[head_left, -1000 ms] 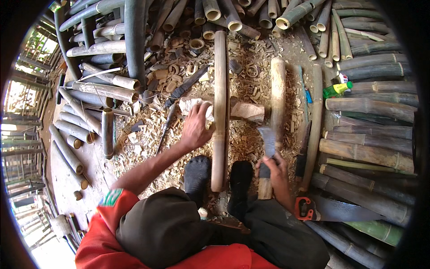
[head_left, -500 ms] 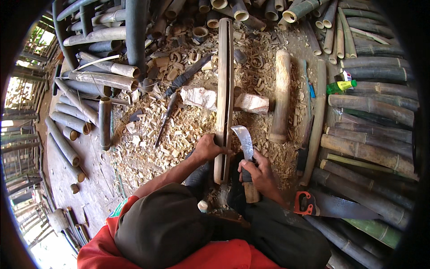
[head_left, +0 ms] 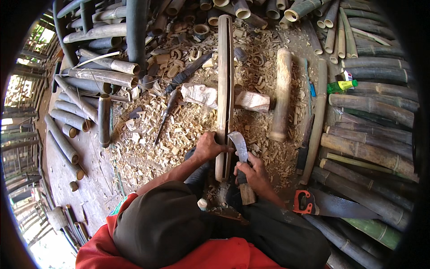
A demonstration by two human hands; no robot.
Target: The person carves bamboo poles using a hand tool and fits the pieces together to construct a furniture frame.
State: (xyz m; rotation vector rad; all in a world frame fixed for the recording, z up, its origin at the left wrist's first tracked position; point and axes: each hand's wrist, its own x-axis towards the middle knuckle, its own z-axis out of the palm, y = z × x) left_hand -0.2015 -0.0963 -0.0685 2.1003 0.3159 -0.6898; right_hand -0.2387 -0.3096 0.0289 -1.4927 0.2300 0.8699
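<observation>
A long bamboo pole (head_left: 222, 67) with a dark slit along its length lies pointing away from me, propped across a rough pale wood block (head_left: 252, 101). My left hand (head_left: 208, 147) is closed around its near part, thumb over the top by the slit. In my right hand (head_left: 255, 174) is a billhook (head_left: 238, 144), gripped by its dark-wrapped handle with a wooden butt below. Its broad curved blade points up and its hooked tip is beside the pole's right edge; I cannot tell whether it touches. My fingers partly hide the handle.
Shavings cover the floor around the pole. A peeled bamboo length (head_left: 281, 89) lies to the right, and a narrow knife (head_left: 167, 117) to the left. An orange-handled saw (head_left: 340, 207) and a green bottle (head_left: 339, 86) rest by stacked bamboo. More bamboo lies at left and back.
My right hand and the billhook have moved slightly left, bringing the blade closer to the pole. My left hand keeps its grip, shifted slightly upward in the picture.
</observation>
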